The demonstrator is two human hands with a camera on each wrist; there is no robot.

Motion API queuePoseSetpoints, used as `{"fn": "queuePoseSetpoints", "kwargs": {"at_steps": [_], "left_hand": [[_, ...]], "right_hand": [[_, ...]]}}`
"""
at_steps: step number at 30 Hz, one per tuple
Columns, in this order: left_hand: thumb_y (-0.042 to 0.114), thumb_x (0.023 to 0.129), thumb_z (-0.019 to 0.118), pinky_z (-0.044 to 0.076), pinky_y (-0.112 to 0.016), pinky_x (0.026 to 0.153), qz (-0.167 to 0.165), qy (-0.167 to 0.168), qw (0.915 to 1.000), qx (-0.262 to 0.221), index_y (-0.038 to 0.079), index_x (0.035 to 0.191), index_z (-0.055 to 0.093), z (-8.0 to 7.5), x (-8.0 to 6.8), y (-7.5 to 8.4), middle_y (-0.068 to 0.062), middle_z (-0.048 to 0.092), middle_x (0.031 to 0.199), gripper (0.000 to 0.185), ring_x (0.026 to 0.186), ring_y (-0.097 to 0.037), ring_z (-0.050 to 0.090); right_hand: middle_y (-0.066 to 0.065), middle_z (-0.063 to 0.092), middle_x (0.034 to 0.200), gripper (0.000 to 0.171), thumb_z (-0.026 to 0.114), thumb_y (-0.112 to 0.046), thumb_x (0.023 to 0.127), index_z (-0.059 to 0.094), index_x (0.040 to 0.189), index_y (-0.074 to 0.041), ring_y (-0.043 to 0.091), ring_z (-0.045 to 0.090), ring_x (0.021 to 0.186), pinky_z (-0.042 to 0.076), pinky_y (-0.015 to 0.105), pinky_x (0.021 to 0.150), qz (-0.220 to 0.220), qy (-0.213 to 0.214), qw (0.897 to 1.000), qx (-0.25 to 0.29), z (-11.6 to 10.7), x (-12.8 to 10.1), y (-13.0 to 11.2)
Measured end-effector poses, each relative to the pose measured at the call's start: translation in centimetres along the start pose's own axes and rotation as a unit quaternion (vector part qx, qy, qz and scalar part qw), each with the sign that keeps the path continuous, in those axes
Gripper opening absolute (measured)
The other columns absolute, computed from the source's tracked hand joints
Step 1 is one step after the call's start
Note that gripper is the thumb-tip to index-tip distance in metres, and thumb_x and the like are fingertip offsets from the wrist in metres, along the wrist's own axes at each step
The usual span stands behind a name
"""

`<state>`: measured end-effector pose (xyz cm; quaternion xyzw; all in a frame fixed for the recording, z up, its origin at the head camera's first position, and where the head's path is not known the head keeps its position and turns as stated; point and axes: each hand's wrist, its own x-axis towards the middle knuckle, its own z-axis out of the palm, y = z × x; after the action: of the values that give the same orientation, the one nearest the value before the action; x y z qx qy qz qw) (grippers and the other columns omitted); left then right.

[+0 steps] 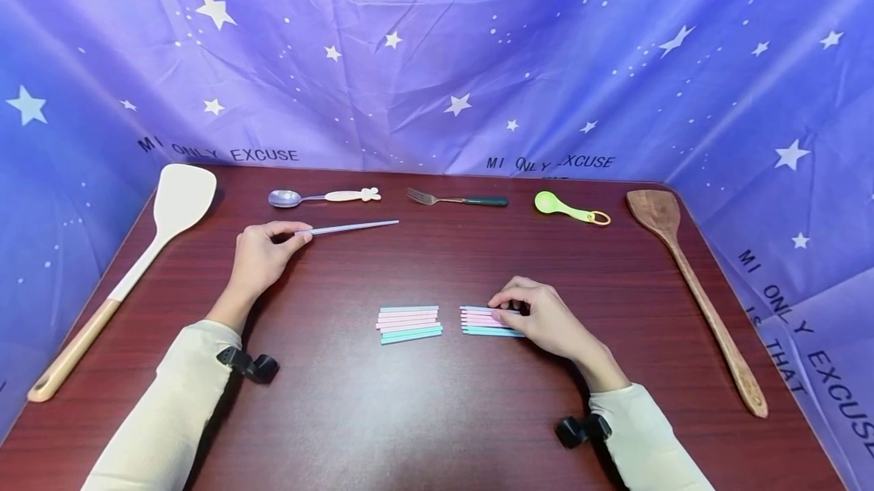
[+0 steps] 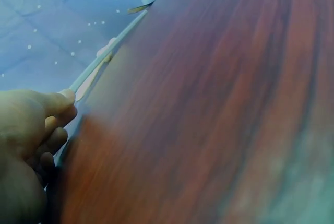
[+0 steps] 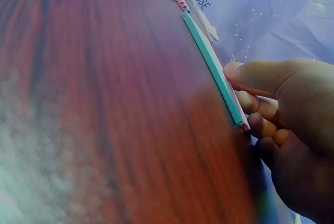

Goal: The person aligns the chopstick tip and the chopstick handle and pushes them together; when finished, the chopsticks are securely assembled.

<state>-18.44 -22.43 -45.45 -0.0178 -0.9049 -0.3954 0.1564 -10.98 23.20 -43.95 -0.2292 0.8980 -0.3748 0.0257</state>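
Lilac stick [image 1: 355,227] pinched in left hand [image 1: 259,257] at 10 o'clock; right hand [image 1: 546,318] fingers pinch the right stack [image 1: 481,321], likely sorting, next pick needs one-stick separation.

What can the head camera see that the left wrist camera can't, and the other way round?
Only the head view shows the right hand touching one of two stacks of pastel sticks, plus the white spatula, green spoon and wooden spatula. Only the left wrist view shows the curled fingers from close up. Both show the left hand pinching a long pale stick over the dark red table.
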Motion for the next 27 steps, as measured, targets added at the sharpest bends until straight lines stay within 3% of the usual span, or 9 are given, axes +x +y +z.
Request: {"fn": "queuePoseSetpoints", "kwargs": {"at_steps": [6,12,18,27], "left_hand": [[0.014,0.089,0.081,0.04,-0.05,0.092,0.038,0.005,0.9993,-0.003,0.008,0.099,0.083,0.23,0.3,-0.02,-0.016,0.078,0.105,0.012,0.108,-0.037,0.07],[0.01,0.088,0.081,0.038,-0.057,0.095,0.036,0.002,0.9993,0.006,0.006,0.098,0.082,0.34,0.58,0.1,-0.02,0.077,0.105,0.011,0.106,-0.04,0.068],[0.01,0.088,0.081,0.038,-0.059,0.097,0.029,0.013,0.9993,0.019,0.004,0.098,0.082,0.43,0.81,-0.02,-0.023,0.075,0.105,0.012,0.106,-0.041,0.067],[0.009,0.088,0.08,0.039,-0.057,0.094,0.032,-0.002,0.9992,0.022,0.005,0.101,0.082,0.38,0.87,0.08,-0.023,0.075,0.106,0.014,0.105,-0.04,0.067]], "right_hand": [[-0.012,0.065,0.087,0.012,0.079,-0.012,0.091,0.079,0.095,-0.024,0.003,0.055,0.077,0.044,0.021,0.066,-0.005,0.002,1.0,0.003,-0.01,0.02,0.13],[-0.011,0.066,0.087,0.013,0.08,-0.011,0.09,0.079,0.095,-0.023,0.002,0.056,0.077,0.045,0.021,0.066,-0.008,0.003,1.0,0.008,0.01,-0.02,0.1],[-0.01,0.068,0.09,0.013,0.08,-0.011,0.09,0.079,0.095,-0.022,0.002,0.056,0.077,0.046,0.021,0.068,-0.01,0.006,1.0,0.009,0.13,0.01,0.23],[-0.01,0.067,0.088,0.013,0.08,-0.009,0.089,0.079,0.094,-0.022,0.003,0.056,0.078,0.046,0.021,0.068,-0.01,0.006,1.0,0.012,0.18,0.07,0.28]]}}
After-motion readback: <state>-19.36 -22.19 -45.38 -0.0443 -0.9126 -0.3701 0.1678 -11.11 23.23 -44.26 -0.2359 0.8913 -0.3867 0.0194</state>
